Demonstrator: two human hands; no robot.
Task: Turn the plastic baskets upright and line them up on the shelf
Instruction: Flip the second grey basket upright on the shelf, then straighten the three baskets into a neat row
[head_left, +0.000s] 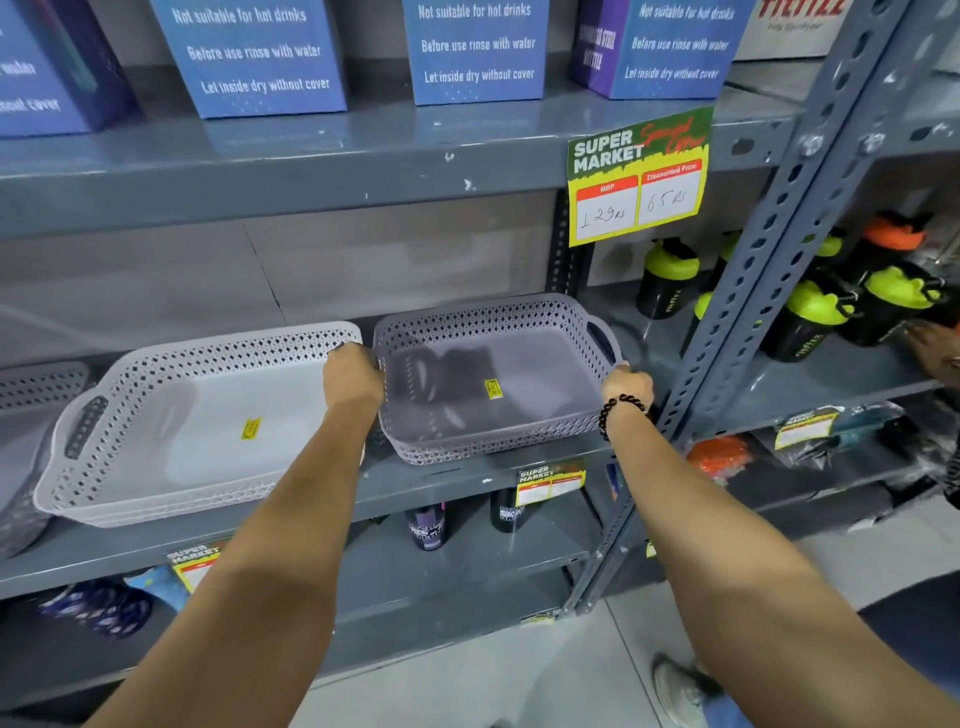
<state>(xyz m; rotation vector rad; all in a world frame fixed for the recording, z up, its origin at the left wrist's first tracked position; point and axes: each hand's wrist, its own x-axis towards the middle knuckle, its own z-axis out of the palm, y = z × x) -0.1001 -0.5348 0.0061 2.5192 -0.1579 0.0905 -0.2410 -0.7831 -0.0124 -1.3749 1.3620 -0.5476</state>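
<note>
Now both hands, left (352, 375) and right (626, 383), grip opposite rims of the upright grey basket (498, 379).

Both my bare arms reach forward and up, nearly straight. My left hand (353, 376) is curled closed, knuckles up, gripping at the fingertips. My right hand (626, 384) is closed likewise, with a dark bead bracelet (621, 413) around its wrist.

Purple-grey basket (493, 379), diamond-perforated walls; pale grey basket (197, 421), same lattice; yellow stickers; grey shelf (457, 478).
</note>
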